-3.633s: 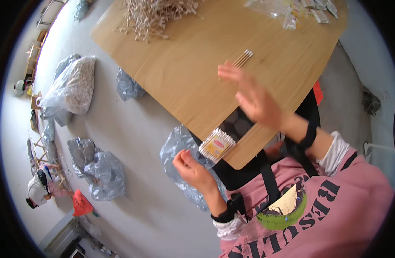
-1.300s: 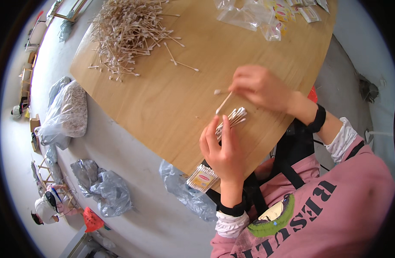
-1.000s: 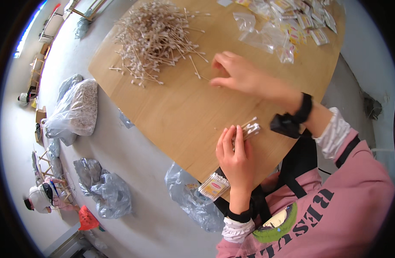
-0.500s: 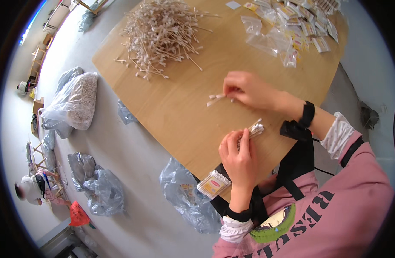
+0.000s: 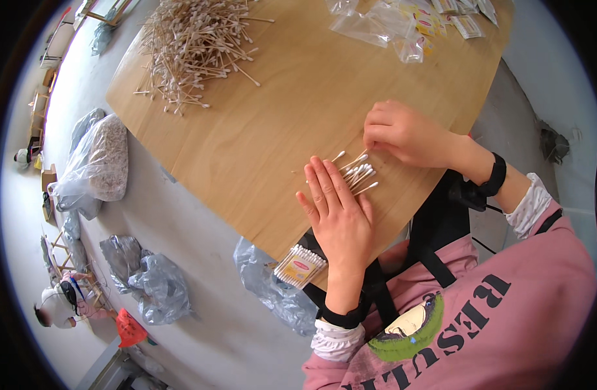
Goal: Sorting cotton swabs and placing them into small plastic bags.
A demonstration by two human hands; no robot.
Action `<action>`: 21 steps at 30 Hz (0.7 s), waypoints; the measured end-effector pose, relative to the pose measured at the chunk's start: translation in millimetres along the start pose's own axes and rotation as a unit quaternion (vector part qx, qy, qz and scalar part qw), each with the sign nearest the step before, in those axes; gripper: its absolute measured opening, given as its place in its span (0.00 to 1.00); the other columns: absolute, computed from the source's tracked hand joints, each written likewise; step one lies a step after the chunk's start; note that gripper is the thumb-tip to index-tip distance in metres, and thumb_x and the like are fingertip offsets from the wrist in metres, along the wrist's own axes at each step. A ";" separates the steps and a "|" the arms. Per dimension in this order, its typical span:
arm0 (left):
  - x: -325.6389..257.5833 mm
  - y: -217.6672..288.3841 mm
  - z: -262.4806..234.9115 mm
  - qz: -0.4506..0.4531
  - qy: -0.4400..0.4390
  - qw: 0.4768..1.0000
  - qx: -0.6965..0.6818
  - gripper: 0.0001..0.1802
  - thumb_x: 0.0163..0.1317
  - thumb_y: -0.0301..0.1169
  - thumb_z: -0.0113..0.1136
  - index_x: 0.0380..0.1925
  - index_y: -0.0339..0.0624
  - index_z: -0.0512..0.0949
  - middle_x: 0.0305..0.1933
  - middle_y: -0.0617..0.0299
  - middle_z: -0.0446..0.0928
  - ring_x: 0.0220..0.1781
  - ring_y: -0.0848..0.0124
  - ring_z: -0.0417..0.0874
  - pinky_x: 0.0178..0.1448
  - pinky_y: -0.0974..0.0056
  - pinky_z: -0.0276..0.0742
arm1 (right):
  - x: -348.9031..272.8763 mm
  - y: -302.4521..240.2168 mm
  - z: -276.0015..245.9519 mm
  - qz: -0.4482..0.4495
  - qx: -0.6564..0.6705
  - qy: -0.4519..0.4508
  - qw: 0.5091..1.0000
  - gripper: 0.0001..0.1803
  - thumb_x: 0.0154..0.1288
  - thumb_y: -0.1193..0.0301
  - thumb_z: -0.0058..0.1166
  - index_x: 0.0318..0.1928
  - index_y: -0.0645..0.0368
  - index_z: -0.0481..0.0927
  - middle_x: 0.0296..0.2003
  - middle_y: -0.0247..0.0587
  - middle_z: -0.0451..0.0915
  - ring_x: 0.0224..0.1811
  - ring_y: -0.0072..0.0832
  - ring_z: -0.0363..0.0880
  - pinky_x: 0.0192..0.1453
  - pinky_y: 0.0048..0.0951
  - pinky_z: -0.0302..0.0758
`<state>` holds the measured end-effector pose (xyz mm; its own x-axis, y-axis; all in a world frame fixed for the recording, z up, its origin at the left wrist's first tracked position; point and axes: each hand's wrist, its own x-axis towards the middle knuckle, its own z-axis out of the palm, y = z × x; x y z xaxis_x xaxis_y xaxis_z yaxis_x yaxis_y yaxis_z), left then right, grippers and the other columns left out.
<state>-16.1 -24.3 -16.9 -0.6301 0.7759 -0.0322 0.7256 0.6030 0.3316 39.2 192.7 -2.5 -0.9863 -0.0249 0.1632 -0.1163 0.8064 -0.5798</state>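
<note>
My left hand point(image 5: 337, 218) lies flat, fingers stretched out, over a small bunch of cotton swabs point(image 5: 359, 173) on the wooden table point(image 5: 259, 149). Their white tips stick out past its thumb side; the other ends are hidden beneath the palm. Just beyond them, my right hand point(image 5: 405, 133) is closed, its fingertips pinching the end of a cotton swab beside the bunch. By my left wrist, at the table's near edge, lies a clear pack of swabs point(image 5: 299, 266) with a yellow-and-white label.
A large heap of loose cotton swabs point(image 5: 194, 52) covers the far left of the table. Clear plastic bags point(image 5: 370, 25) and small labelled packs point(image 5: 466, 26) lie at the far right. Stuffed plastic bags point(image 5: 110, 156) stand on the floor at left, where another person point(image 5: 61, 302) sits farther off.
My left hand has gone from curled around the bunch to flat on top of it. The right hand has come nearer to the bunch. The whole view has shifted, moving the heap up and left.
</note>
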 end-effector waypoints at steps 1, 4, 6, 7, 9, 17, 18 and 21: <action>-2.6 0.4 0.1 0.001 -0.018 1.000 0.007 0.42 0.71 0.45 0.49 0.74 0.26 0.53 0.81 0.41 0.47 0.84 0.53 0.43 0.83 0.45 0.31 | -2.6 0.2 1.6 -0.006 -0.021 0.010 1.000 0.06 0.58 0.79 0.58 0.35 0.59 0.75 0.38 0.40 0.77 0.46 0.42 0.74 0.51 0.40 0.72; -7.1 3.9 1.8 0.000 -0.017 1.000 0.019 0.45 0.71 0.53 0.49 0.74 0.25 0.52 0.81 0.40 0.47 0.84 0.51 0.43 0.83 0.45 0.30 | -6.4 15.3 -8.9 0.087 -0.041 0.008 0.995 0.04 0.59 0.79 0.55 0.35 0.59 0.76 0.37 0.41 0.76 0.45 0.42 0.75 0.50 0.40 0.72; -6.7 10.1 2.6 0.005 -0.021 1.000 0.018 0.48 0.71 0.55 0.48 0.74 0.24 0.51 0.81 0.39 0.46 0.84 0.50 0.42 0.83 0.45 0.30 | 2.9 14.0 -7.8 0.100 -0.047 0.033 0.993 0.04 0.59 0.79 0.55 0.35 0.59 0.76 0.36 0.42 0.76 0.45 0.41 0.75 0.50 0.40 0.72; -6.1 12.1 2.2 0.005 -0.023 1.000 0.017 0.50 0.71 0.57 0.48 0.74 0.23 0.49 0.81 0.38 0.46 0.84 0.49 0.42 0.83 0.44 0.29 | 10.6 11.6 -5.3 0.110 -0.053 0.056 0.991 0.04 0.59 0.79 0.54 0.35 0.59 0.76 0.36 0.43 0.76 0.45 0.41 0.75 0.50 0.40 0.72; -6.9 10.1 3.3 0.001 -0.022 1.000 -0.001 0.52 0.69 0.57 0.51 0.75 0.23 0.47 0.81 0.38 0.44 0.84 0.48 0.41 0.82 0.44 0.29 | 30.4 -0.5 20.4 0.050 -0.011 0.041 0.998 0.04 0.59 0.79 0.54 0.36 0.59 0.76 0.36 0.43 0.76 0.44 0.41 0.75 0.50 0.40 0.73; -14.9 17.3 -12.2 -0.043 -0.004 0.999 -0.008 0.62 0.61 0.63 0.60 0.74 0.21 0.47 0.80 0.33 0.43 0.84 0.46 0.39 0.83 0.44 0.28 | 6.6 -21.7 17.7 0.154 0.157 0.187 0.957 0.06 0.67 0.81 0.52 0.42 0.62 0.79 0.42 0.41 0.78 0.45 0.35 0.78 0.51 0.30 0.74; -14.1 22.0 -9.4 -0.039 -0.007 0.999 -0.004 0.62 0.61 0.63 0.60 0.74 0.21 0.47 0.80 0.33 0.43 0.84 0.46 0.39 0.83 0.44 0.28 | -2.9 -22.0 18.5 0.156 0.160 0.192 0.956 0.06 0.67 0.81 0.52 0.42 0.62 0.79 0.42 0.41 0.78 0.45 0.35 0.78 0.51 0.30 0.74; -3.2 34.4 -0.6 -0.001 -0.021 0.999 0.044 0.63 0.61 0.68 0.53 0.74 0.19 0.45 0.80 0.31 0.42 0.84 0.44 0.38 0.82 0.45 0.37 | -22.4 -28.7 28.8 0.230 0.193 0.276 0.913 0.06 0.67 0.83 0.52 0.42 0.62 0.79 0.41 0.39 0.78 0.43 0.32 0.77 0.50 0.28 0.74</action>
<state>10.7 -6.2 -4.8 -0.6209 0.7804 -0.0738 0.7465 0.6174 0.2482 61.3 153.2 -12.5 -0.7440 0.6515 0.1482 0.1564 0.3855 -0.9094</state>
